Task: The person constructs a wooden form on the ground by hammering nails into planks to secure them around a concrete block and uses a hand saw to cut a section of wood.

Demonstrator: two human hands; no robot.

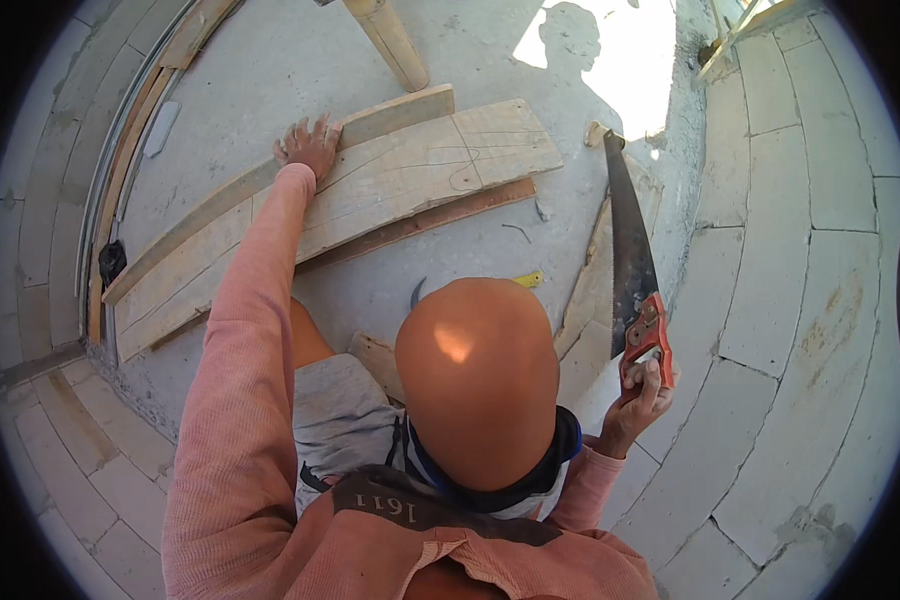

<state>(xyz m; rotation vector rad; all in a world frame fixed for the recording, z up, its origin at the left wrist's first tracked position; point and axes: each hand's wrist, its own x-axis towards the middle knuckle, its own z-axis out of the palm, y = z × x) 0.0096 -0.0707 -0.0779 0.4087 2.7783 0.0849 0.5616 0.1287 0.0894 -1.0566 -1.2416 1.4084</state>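
Observation:
My left hand (310, 148) lies with fingers spread over a narrow board (395, 112) along the far side of a wide plank (400, 180). Dark lines cross the plank's face near its right end. Under its near edge shows a reddish-brown board (425, 222). Off to the right, my right hand (642, 402) is closed around the red handle of a hand saw (632, 240). The saw's dark blade points away from me, apart from the plank. Its tip is near a small wood piece (597, 133) on the floor.
My bent knee (475, 370) is between my arms. Past it peeks a yellow object (530, 279), mostly hidden. Loose boards (585, 270) lie left of the saw. A round wooden post (388, 45) stands beyond the plank. A block wall (770, 280) rises on the right.

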